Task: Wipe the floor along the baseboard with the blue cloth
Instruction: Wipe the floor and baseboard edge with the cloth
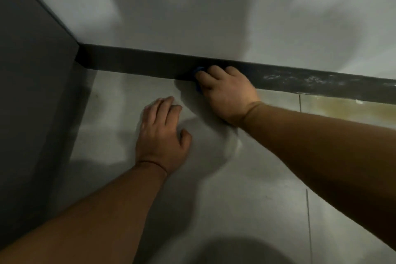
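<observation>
Nearest the camera, two bare forearms reach forward over the pale grey tiled floor [246, 178], which is crossed by thin grout lines on the right. The left hand [162, 135] lies palm down and flat on the floor, fingers spread and holding nothing, its grip wide. Beyond it and to the right, the right hand [227, 94] presses down with fingers curled over the small crumpled blue cloth [198, 70], its grip closed on it; only a little of the cloth shows past the fingertips, at the seam where the floor meets the dark charcoal baseboard strip [139, 64]. The fingertips touch the baseboard. Further right, the baseboard carries whitish dusty smears, and a yellowish-brown stain [342, 109] spreads on the floor just below it. A dark grey panel [32, 70] stands on the left, meeting the baseboard in the corner. Above the baseboard rises the plain white wall [192, 6].
</observation>
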`<state>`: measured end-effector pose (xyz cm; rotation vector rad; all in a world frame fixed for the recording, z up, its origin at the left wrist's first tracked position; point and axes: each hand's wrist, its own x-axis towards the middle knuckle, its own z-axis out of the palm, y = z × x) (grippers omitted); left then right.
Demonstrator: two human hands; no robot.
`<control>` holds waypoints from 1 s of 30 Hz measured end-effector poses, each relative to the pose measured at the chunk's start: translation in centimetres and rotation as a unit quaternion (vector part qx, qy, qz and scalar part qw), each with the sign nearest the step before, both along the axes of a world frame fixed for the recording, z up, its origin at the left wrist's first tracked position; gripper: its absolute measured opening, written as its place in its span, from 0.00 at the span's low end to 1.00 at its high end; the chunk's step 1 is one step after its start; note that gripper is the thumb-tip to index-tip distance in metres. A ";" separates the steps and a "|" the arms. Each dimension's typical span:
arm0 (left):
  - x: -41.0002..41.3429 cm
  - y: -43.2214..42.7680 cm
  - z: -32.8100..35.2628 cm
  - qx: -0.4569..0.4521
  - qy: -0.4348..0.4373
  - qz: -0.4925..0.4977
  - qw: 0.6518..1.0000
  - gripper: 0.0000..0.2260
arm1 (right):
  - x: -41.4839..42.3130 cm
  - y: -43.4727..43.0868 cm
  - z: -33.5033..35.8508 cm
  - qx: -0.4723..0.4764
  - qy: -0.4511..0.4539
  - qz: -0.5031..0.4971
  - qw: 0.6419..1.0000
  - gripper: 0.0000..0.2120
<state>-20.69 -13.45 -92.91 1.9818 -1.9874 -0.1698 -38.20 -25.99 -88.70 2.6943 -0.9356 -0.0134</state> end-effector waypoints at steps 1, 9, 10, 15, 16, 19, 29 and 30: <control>0.0 0.0 0.0 -0.004 0.003 -0.002 1.000 0.26 | -0.9 -0.2 0.1 -0.011 -0.014 0.003 1.000 0.20; 0.1 -0.1 0.0 0.036 0.021 0.002 0.999 0.27 | -9.8 0.5 0.3 0.005 0.035 -0.066 0.997 0.18; 0.1 -0.1 0.0 0.039 0.022 0.003 0.999 0.27 | -10.6 0.8 0.4 0.011 0.035 -0.093 0.995 0.19; 0.0 -0.2 0.5 0.059 0.023 0.002 0.998 0.28 | -10.9 1.5 0.8 0.021 -0.021 -0.129 0.991 0.19; -0.1 -0.2 0.6 0.060 0.023 0.003 0.998 0.28 | -10.2 1.3 1.2 0.021 -0.049 -0.123 0.991 0.20; -0.3 -0.1 0.9 0.064 0.024 0.014 0.998 0.27 | -8.7 0.5 2.3 0.016 -0.162 -0.082 0.983 0.14; -2.4 -0.7 1.9 0.099 -0.027 0.054 0.993 0.27 | -16.7 0.8 1.9 0.013 -0.038 -0.079 0.996 0.18; -3.2 -0.9 2.2 0.101 -0.028 0.056 0.993 0.27 | -17.1 1.1 1.8 0.006 -0.052 -0.100 0.994 0.17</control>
